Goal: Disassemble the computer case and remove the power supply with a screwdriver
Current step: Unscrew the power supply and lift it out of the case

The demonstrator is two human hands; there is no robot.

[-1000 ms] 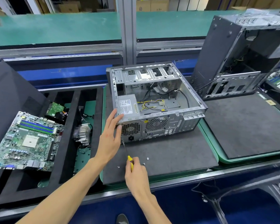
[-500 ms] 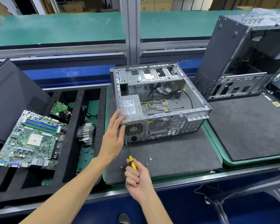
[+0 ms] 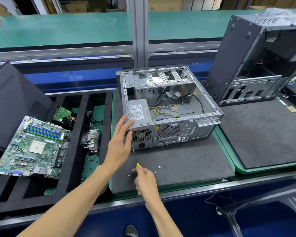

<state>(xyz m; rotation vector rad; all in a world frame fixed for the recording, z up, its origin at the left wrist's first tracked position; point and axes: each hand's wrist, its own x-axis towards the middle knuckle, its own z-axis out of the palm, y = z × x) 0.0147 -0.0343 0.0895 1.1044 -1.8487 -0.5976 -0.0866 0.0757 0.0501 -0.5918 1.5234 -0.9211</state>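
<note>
A screwdriver (image 3: 135,157) runs up and away from the right hand (image 3: 144,181), which grips its yellow handle, the tip meeting the lower rear corner of the computer case (image 3: 169,134) just beyond. The left hand (image 3: 120,142), nearer the case, rests open against that corner, fingers reaching up beside the power supply (image 3: 139,111) seated inside. Loose screws (image 3: 159,167) lie on the mat right of the gripping hand.

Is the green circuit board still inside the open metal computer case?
No, the green circuit board lies on the black foam tray, left of the open metal computer case.
</note>
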